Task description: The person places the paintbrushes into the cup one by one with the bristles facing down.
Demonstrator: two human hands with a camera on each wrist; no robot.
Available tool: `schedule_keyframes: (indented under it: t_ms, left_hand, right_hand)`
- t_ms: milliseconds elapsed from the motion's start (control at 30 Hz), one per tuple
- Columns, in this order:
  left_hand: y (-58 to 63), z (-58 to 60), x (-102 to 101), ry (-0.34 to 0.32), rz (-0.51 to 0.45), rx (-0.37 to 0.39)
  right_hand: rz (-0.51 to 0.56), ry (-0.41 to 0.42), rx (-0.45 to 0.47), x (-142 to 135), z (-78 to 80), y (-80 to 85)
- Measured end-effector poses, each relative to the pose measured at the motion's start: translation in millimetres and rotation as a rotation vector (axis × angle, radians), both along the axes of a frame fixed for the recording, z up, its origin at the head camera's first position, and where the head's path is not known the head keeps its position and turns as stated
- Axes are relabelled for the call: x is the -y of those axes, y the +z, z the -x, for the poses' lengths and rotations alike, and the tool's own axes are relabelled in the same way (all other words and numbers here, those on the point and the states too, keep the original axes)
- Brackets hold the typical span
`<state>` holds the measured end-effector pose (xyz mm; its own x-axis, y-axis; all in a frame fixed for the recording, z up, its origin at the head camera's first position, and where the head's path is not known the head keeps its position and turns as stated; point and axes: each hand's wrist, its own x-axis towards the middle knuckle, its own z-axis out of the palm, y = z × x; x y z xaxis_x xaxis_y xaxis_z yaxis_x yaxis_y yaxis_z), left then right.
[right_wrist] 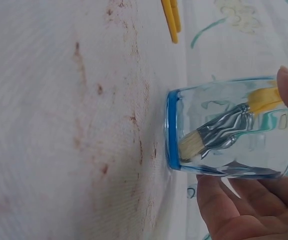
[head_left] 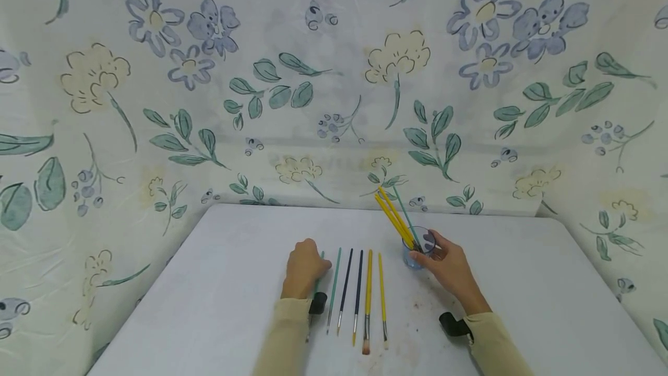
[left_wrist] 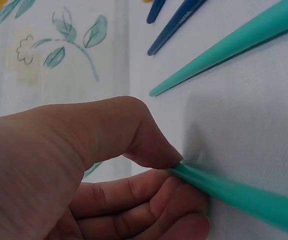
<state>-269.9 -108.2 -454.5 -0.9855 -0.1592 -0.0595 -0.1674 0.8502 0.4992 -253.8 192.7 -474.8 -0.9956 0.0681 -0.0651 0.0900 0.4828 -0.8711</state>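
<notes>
My left hand [head_left: 304,268] pinches the handle end of a green paintbrush [left_wrist: 244,197] between thumb and fingers. That brush is the leftmost of a row on the white table, its bristle end toward me. Beside it lies a second green paintbrush [head_left: 334,286]. My right hand [head_left: 450,266] grips a clear glass cup [right_wrist: 171,130] with a blue base, thumb on one side and fingers on the other. Yellow paintbrushes [head_left: 392,217] and a green paintbrush [head_left: 406,213] lean in the cup, bristles down, handles sticking out above the rim.
Further right in the row lie two dark blue paintbrushes [head_left: 358,292] and two yellow paintbrushes [head_left: 368,292]. Brownish specks [right_wrist: 103,169] mark the white table [head_left: 224,283] near the cup. A flower-patterned cloth [head_left: 334,103] hangs behind the table and along its sides.
</notes>
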Motion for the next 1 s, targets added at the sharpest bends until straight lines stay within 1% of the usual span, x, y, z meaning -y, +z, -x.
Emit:
schedule_keyframes:
  t_ms: [100, 167, 233, 333, 433, 667, 867, 1000]
  left_hand:
    - [-0.6, 0.5, 6, -0.008, -0.051, 0.033]
    - [0.2, 1.5, 10, -0.032, -0.086, 0.047]
    - [2.9, 2.5, 14, -0.056, -0.147, 0.055]
    - [8.5, 4.9, 17, -0.097, -0.256, 0.044]
    - [14.4, 6.8, 17, -0.109, -0.369, 0.028]
    - [22.5, 6.5, 11, -0.07, -0.61, 0.01]
    - [27.7, 6.0, 5, -0.069, -0.748, -0.027]
    - [30.0, 7.0, 0, -0.041, -0.844, -0.056]
  right_hand:
    - [-0.003, -0.002, 0.005, 0, -0.4, -2.1]
    - [0.008, -0.002, 0.007, 0, -0.2, -3.0]
    - [0.018, 0.001, 0.008, 0, 0.0, -3.2]
    - [0.024, 0.003, 0.003, 0, 0.9, -3.0]
    - [0.015, 0.003, -0.007, 0, 0.9, -2.7]
    - [0.052, 0.028, -0.037, -3, -1.0, -4.6]
    - [0.061, 0.033, -0.049, -3, -1.7, -5.1]
    - [0.068, 0.031, -0.044, -3, -1.1, -4.8]
